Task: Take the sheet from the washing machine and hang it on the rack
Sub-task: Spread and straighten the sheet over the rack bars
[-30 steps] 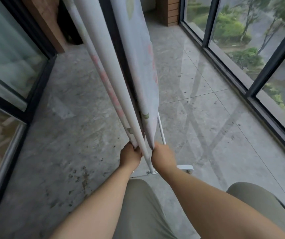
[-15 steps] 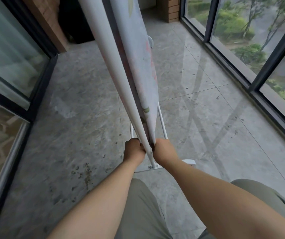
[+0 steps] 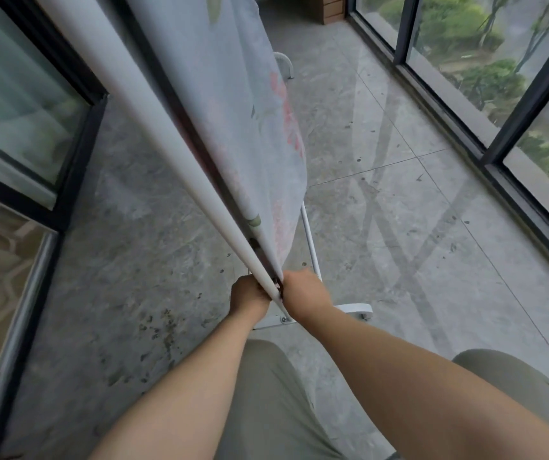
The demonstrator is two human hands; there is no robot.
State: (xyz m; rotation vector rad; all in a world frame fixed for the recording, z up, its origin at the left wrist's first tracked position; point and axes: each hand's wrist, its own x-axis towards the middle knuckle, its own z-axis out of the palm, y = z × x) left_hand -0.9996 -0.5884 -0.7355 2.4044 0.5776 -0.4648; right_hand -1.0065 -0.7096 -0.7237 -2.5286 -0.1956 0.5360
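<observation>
The pale sheet (image 3: 233, 104), printed with faint pink and green marks, hangs over the white rack (image 3: 312, 250), both halves draping down to just above the floor. My left hand (image 3: 248, 295) grips the lower edge of the left half of the sheet. My right hand (image 3: 303, 290) grips the lower corner of the right half. The two hands sit side by side, low down, just above the rack's white foot (image 3: 354, 308). My fingers are hidden behind the cloth. The washing machine is not in sight.
Grey tiled floor (image 3: 382, 200) with scattered dirt specks runs ahead. Dark-framed windows (image 3: 528, 104) line the right side and glass doors (image 3: 67, 104) the left. A brick wall corner (image 3: 332, 9) stands far ahead. My bent knees in olive trousers (image 3: 266, 393) fill the bottom.
Both hands have slid slightly down and together along the sheet's lower edge. The left half of the sheet now hangs straighter, hiding the layer seen behind it before. The view tilted a little.
</observation>
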